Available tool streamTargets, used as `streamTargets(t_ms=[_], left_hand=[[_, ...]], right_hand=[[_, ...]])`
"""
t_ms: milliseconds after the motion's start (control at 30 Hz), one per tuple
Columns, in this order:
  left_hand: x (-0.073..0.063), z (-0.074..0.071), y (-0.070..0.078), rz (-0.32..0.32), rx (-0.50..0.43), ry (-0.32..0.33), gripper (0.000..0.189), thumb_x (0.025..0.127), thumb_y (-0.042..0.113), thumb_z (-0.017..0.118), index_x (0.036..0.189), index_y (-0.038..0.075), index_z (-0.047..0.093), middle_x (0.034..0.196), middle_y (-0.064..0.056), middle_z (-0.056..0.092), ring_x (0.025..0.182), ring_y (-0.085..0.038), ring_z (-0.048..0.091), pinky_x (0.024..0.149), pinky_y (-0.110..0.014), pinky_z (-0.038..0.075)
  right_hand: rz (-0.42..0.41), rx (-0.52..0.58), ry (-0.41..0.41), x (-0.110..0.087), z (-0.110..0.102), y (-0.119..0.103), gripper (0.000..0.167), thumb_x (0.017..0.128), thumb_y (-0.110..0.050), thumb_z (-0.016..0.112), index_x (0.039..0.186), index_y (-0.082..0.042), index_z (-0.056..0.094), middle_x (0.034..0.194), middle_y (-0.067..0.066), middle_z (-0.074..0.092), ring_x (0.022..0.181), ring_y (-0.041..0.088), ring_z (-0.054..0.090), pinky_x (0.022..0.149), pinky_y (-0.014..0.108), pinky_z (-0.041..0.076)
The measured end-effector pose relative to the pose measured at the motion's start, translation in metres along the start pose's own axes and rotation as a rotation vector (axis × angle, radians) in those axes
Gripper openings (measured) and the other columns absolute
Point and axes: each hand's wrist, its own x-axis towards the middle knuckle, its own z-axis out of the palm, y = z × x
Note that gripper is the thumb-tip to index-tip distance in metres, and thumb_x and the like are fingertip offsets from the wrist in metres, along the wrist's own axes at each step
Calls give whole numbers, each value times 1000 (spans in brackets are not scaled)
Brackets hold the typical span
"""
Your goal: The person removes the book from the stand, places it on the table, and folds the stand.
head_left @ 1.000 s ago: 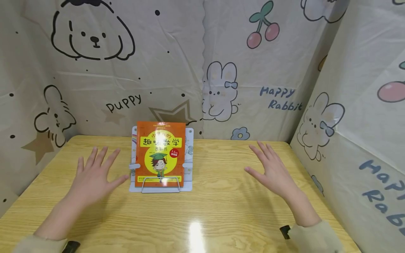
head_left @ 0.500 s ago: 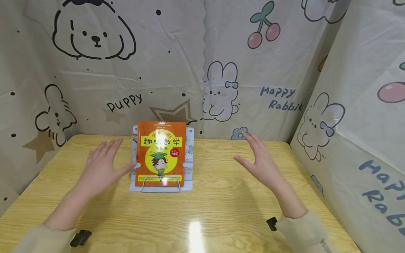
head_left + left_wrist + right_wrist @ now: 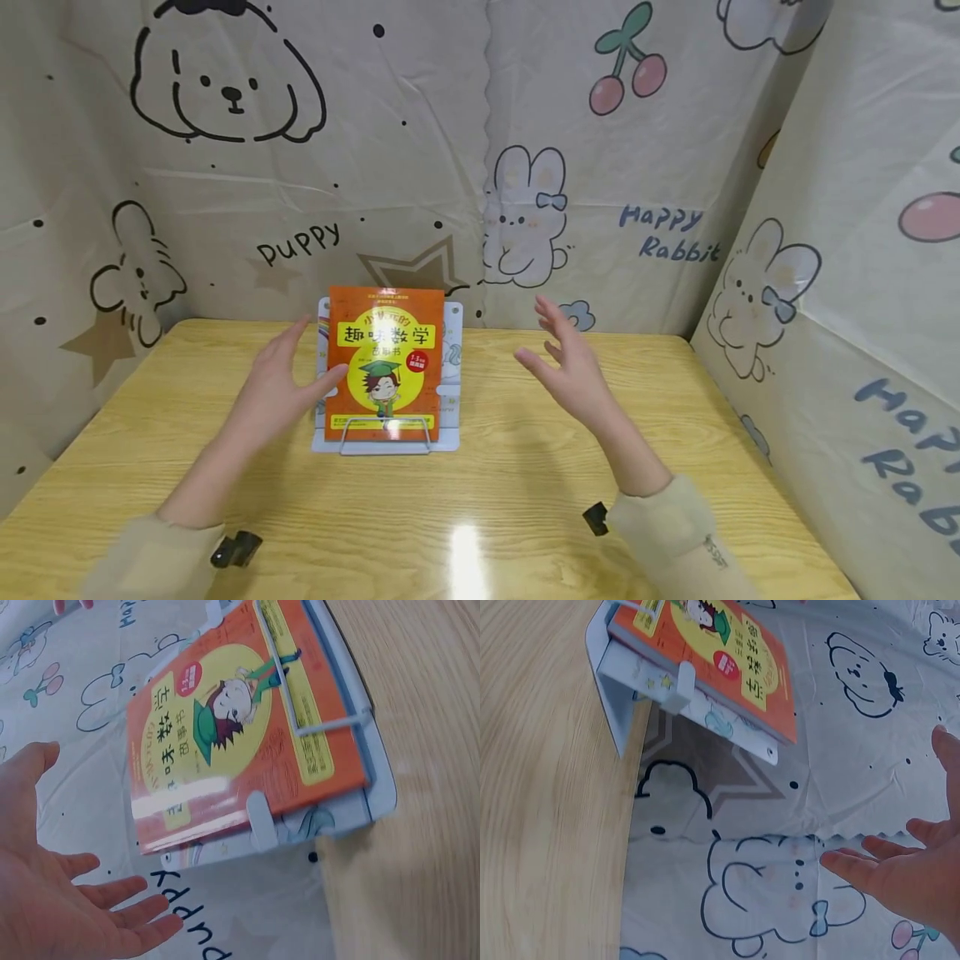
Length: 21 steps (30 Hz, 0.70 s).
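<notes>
1. While both hands are raised over the wooden worktop (image 3: 510, 508), neither grasps anything: their grips are released, with fingers loose and thumbs held away from them.
2. The orange book (image 3: 384, 367) stands left of the worktop's middle, near its far edge, cover facing the person and leaning back on a pale stand (image 3: 448, 439).
3. A wire holder (image 3: 386, 452) crosses the bottom of the cover, and small clips (image 3: 261, 821) sit at the book's side edges.
4. The left hand (image 3: 273, 396) is just beside the book's left edge, towards the worktop's far left corner; its thumb overlaps the cover from above, but the left wrist view shows a gap.
5. The right hand (image 3: 573, 379) is farther off, right of the book, with wood between them and its palm turned towards the stand.
6. Beyond the far edge hangs a pale cloth (image 3: 442, 75) printed with puppies, rabbits and cherries.
7. Cream sleeves (image 3: 663, 525) cover both forearms.
</notes>
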Motion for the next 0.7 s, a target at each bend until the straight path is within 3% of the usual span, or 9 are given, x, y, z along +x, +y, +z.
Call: streamTargets(t_ms=[367,700], left_hand=[[9,18,-2,-56,-149,24,94,83,62,57,152,15,13,147,-22,31,128,-43,36,94,-65,39],[15,27,-1,-88,-215,100,89,84,56,61,150,11,21,140,-22,36,123,-42,38,92,-58,44]], right_hand=[[28,218,-12,12,24,-7,74,89,-26,66,149,-27,23,149,6,33,134,26,38,102,45,43],[31,437,-89,22,46,-1,68,91,-7,62,148,-14,25,146,16,35,132,33,40,101,48,43]])
